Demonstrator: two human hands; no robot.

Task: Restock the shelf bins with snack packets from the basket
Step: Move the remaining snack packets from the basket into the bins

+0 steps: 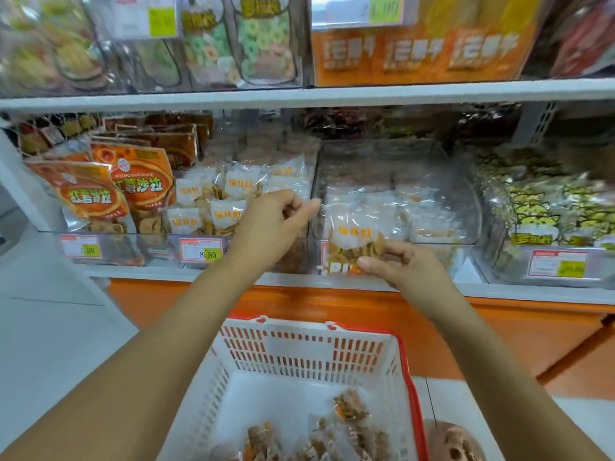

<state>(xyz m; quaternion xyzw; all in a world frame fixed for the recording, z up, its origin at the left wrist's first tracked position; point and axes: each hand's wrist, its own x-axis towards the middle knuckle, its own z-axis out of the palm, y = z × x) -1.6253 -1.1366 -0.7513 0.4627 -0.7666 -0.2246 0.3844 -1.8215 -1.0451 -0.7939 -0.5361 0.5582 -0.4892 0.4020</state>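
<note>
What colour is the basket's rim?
The basket rim is red, over white slatted walls; the head view shows it best.

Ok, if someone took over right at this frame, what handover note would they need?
The right hand holds a snack packet by its lower edge, in front of the middle bin.
The left hand has its fingers curled at the packet's top corner; whether it grips the packet is unclear.
The basket below holds several more packets.
Done: the middle bin has some packets in it.
Left: put this one in, then shelve what is in the basket.
</note>
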